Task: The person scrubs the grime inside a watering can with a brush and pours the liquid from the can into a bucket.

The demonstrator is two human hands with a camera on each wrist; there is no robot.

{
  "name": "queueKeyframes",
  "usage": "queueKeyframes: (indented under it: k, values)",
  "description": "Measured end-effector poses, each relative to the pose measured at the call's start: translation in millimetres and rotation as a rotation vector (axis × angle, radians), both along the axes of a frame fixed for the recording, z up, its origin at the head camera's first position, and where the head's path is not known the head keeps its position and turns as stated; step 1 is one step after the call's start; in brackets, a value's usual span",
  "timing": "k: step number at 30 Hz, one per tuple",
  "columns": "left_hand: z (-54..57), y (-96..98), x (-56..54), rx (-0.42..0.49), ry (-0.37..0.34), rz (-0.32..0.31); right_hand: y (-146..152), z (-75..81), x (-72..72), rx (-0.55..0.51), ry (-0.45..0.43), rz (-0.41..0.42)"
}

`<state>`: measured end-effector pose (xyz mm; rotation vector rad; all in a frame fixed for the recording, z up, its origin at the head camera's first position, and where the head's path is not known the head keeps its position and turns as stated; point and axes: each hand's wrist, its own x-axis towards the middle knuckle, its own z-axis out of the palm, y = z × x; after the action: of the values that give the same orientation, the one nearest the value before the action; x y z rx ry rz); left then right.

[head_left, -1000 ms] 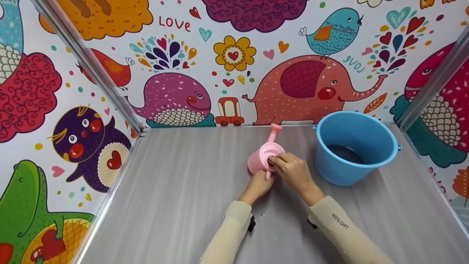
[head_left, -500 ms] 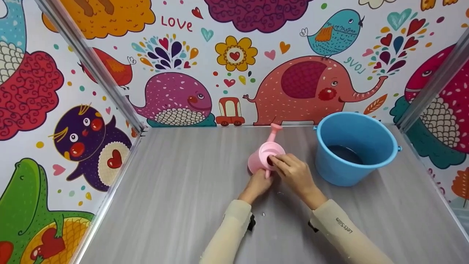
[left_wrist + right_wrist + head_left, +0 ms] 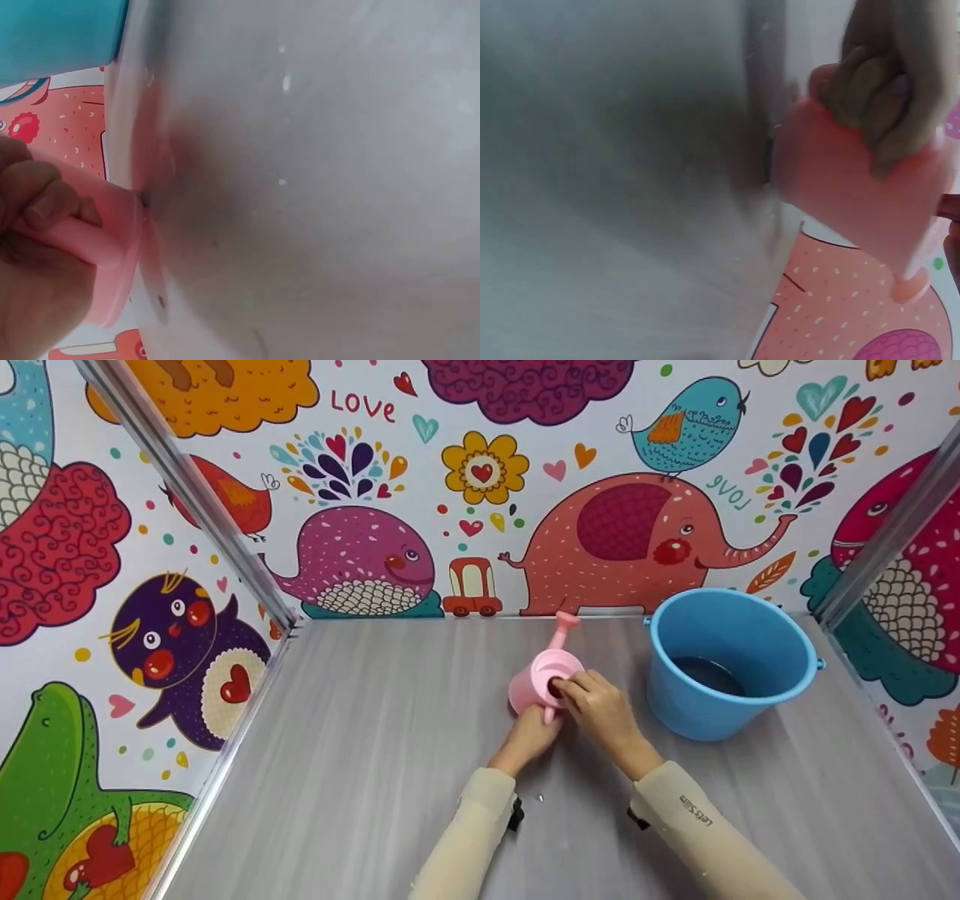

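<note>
A pink toy watering can (image 3: 526,688) stands on the table, its spout and rose toward the back wall. My left hand (image 3: 531,735) grips its handle, with the fingers curled around it, as the left wrist view also shows at the handle (image 3: 86,241). My right hand (image 3: 606,716) is over the can's top opening, fingers bent and fingertips just inside the rim. Between those fingertips is a small dark red thing (image 3: 555,687), mostly hidden; what it is I cannot tell. In the right wrist view, this dark red piece (image 3: 949,206) shows at the image edge beside the can.
A blue bucket (image 3: 724,697) with some dark-looking liquid at its bottom stands to the right of the can. Small water drops (image 3: 541,797) lie on the grey table (image 3: 375,780). Printed cartoon walls (image 3: 480,510) with metal corner posts border the table at the back and sides.
The right hand shifts slightly, a little lower and then back up at the can's opening. The left hand and the watering can stay in place.
</note>
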<state>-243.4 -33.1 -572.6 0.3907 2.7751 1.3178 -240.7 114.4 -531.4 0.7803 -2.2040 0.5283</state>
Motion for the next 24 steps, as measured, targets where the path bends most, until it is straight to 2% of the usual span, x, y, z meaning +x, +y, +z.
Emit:
queueKeyframes:
  k: [4, 9, 16, 24]
  values:
    - [1.6, 1.2, 1.4, -0.013, 0.003, -0.004, 1.5, -3.5, -0.6, -0.007, -0.045, 0.008]
    - [0.9, 2.4, 1.8, -0.014, -0.007, 0.008, 2.5, -2.3, -1.9, -0.014, -0.072, -0.024]
    - [-0.6, 1.7, 2.4, -0.006, -0.006, 0.012, 3.7, -5.5, 0.1, 0.017, -0.035, -0.042]
    - [1.8, -0.4, 0.0, -0.039, 0.028, 0.008, -0.7, 8.8, 6.1, 0.019, -0.017, -0.056]
